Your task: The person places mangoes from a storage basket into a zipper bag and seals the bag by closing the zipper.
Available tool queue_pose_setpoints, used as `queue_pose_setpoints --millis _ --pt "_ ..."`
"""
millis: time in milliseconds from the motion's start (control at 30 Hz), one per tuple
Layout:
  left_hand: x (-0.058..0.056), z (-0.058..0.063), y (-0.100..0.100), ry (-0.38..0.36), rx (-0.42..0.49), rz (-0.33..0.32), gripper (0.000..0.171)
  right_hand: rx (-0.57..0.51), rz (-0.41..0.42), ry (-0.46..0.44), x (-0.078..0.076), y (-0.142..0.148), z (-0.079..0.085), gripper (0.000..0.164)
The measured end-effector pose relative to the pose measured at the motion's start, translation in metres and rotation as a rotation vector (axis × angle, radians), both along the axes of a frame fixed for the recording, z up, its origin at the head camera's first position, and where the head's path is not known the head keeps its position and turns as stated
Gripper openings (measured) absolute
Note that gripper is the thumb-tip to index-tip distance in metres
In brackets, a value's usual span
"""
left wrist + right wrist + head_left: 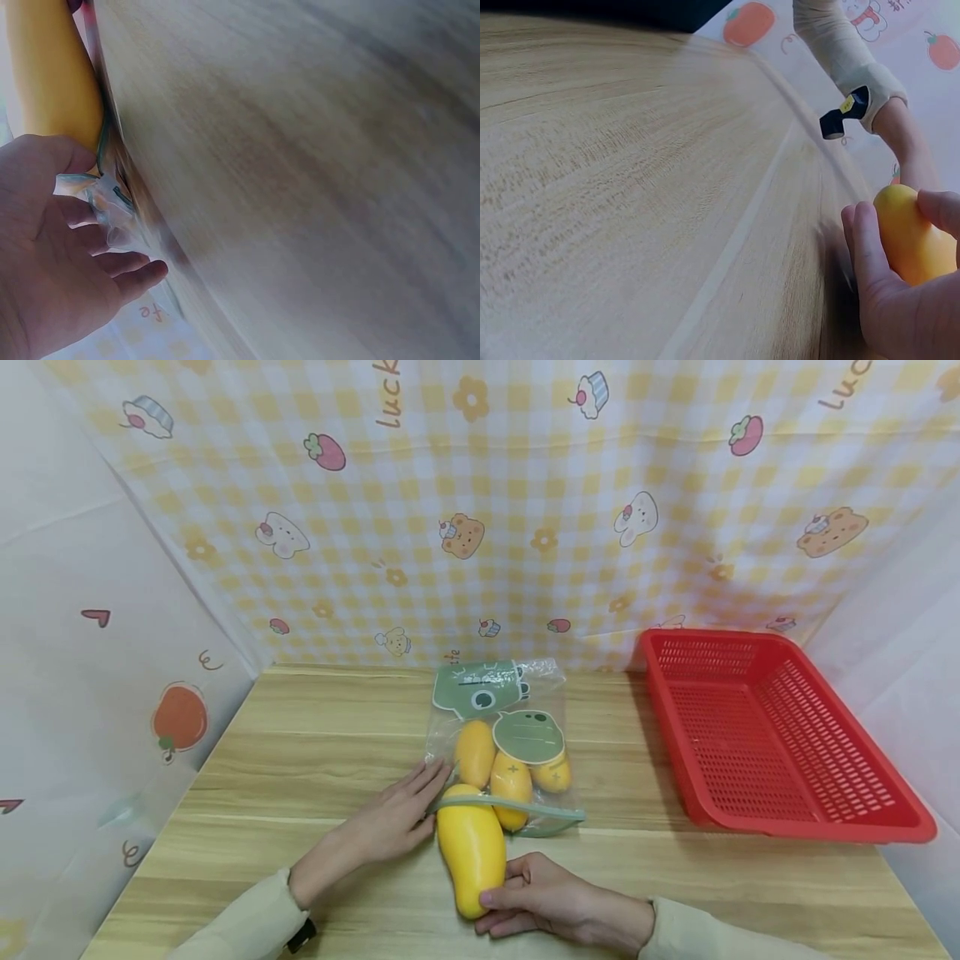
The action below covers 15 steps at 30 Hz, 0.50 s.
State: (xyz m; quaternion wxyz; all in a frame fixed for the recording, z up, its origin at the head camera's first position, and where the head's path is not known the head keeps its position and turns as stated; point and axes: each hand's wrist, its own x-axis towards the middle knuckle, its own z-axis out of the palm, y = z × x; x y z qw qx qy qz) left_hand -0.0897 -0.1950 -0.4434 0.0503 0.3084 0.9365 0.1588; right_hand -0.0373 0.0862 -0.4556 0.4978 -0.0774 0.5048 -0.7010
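A large yellow mango (471,860) lies at the mouth of a clear zip bag (442,739) with a green cartoon print. Its upper end is inside, behind the green zip strip. Around its lower end my right hand (543,902) has thumb and fingers; the right wrist view shows the thumb over the mango (911,232). At the bag's left edge, my left hand (390,818) touches the plastic with fingers loosely extended. Its thumb is beside the opening and the mango (56,75) in the left wrist view. Several smaller yellow fruits (475,756) are in the bag, partly covered by the print.
A red plastic basket (765,735) with slotted sides stands at the right of the wooden table (322,727). Behind the table hangs a yellow checked cloth (510,477). A black strap (847,112) is on the left wrist.
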Motion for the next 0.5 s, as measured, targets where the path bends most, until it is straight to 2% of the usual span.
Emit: queue_pose_setpoints --millis 500 --pt "0.0015 0.001 -0.0002 0.01 0.007 -0.017 0.068 0.019 -0.027 0.001 -0.0019 -0.0006 -0.0005 0.03"
